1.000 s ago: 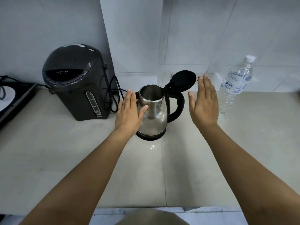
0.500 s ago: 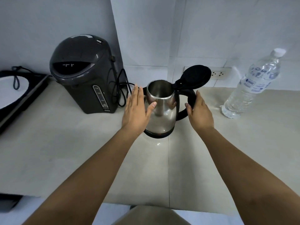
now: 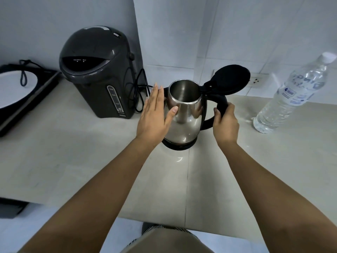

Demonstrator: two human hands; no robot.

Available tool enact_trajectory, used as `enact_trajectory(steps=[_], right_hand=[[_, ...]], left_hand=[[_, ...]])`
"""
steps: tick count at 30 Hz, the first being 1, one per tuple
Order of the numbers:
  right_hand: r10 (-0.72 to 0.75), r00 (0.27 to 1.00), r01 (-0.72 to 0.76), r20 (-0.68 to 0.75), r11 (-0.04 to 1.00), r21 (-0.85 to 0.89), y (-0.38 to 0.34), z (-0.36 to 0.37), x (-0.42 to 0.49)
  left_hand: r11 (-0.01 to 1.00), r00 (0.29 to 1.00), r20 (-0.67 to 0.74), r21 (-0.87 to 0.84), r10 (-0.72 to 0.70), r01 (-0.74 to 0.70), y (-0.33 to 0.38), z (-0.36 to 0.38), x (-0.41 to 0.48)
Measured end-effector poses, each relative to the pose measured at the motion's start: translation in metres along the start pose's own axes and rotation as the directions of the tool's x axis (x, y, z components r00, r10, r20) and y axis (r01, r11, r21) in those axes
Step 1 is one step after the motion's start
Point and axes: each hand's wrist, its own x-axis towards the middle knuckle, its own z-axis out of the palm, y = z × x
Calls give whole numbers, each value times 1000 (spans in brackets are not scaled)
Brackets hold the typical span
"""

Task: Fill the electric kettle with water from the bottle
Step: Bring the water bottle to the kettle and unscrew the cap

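A steel electric kettle (image 3: 184, 117) stands on its black base in the middle of the counter, its black lid (image 3: 229, 80) swung open and upright. My right hand (image 3: 225, 123) is wrapped around the kettle's black handle. My left hand (image 3: 155, 114) lies flat, fingers straight, against the kettle's left side with the thumb on the steel. A clear plastic water bottle (image 3: 291, 95) with a white cap stands capped at the right, apart from both hands.
A dark grey hot-water dispenser (image 3: 98, 72) with a black cord (image 3: 138, 90) stands left of the kettle. An induction cooker (image 3: 20, 88) sits at the far left. A wall socket (image 3: 257, 81) is behind the kettle. The beige counter (image 3: 73, 152) ends near my body.
My right hand moved in from an open pose beside the kettle and closed around its handle. My left hand stayed against the kettle's side. The view shifted closer.
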Motion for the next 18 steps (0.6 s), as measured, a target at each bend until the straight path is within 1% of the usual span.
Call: enact_trajectory(steps=[3,8,18], right_hand=[[-35,999,35,-11,999,6,-3,-10,1],[-66,998,66,8,997,31,-8,-22,-15],[-89,993,87,72,996,32,-23,-19,-77]], left_hand=[[1000,999,-35,13,24,-23,9,-9,-5],[1000,998,-65,27,2,0,12,-16,-31],[999,992,-112,-9,-53,53,-14,-35,-100]])
